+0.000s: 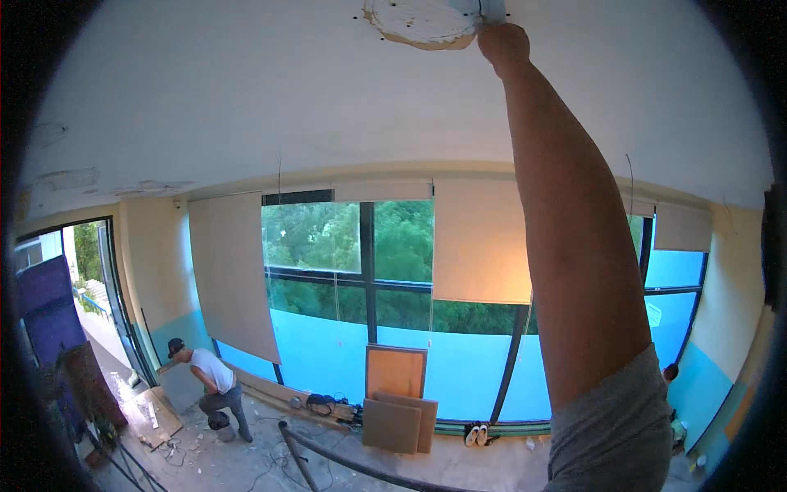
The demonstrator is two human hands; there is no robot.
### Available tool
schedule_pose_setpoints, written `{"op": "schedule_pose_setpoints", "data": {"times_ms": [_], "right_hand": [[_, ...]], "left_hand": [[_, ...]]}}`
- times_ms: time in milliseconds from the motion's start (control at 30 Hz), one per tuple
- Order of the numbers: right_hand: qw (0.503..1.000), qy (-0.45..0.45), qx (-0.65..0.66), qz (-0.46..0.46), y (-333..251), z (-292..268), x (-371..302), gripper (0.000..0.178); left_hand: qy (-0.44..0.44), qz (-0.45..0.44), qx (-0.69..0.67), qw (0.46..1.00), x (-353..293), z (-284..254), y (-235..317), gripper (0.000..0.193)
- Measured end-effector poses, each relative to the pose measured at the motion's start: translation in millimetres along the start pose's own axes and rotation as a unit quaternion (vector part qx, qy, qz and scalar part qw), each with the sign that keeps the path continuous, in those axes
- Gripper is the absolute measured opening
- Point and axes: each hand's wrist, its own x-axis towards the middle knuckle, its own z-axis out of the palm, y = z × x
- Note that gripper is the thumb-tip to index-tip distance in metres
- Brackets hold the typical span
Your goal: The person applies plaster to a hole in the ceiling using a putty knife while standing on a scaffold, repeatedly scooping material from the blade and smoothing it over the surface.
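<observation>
My right arm reaches up from the lower right, in a grey sleeve, to the white ceiling. There my right hand is closed in a fist at the edge of a rough, whitish round patch with a brown, broken rim. A pale blue piece shows just above the fist, cut off by the frame's top. What the fingers hold is hidden. Several small dark dots surround the patch. My left hand is out of the picture.
Below me runs a dark metal rail. A person in a white top bends near a bucket at left; another is partly visible at far right. Boards lean by the windows, beside shoes. Wires hang from the ceiling.
</observation>
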Motion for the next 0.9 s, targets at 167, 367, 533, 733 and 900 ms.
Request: {"op": "schedule_pose_setpoints", "data": {"times_ms": [167, 367, 533, 733, 900], "right_hand": [[0.997, -0.027, -0.054, -0.049, -6, -7, -19, 0.031], [1.000, -0.014, 0.005, -0.023, 8, 22, -32, 0.022], [0.993, -0.011, 0.035, -0.109, 2, 35, -61, 0.018], [0.789, -0.195, 0.582, 0.015, -39, 38, -83, 0.027], [0.816, -0.461, 0.350, 0.003, -43, -8, -92, 0.039]], "left_hand": [[0.013, -0.047, 0.008, 0.999, -21, 3, -13, 0.022], [0.027, -0.089, 0.031, 0.995, -46, 15, -25, 0.022], [0.030, -0.141, 0.047, 0.988, -69, 33, -33, 0.023], [0.101, -0.027, 0.082, 0.991, -60, 73, -33, 0.025], [0.065, -0.097, -0.022, 0.993, -40, 23, 57, 0.027]]}}
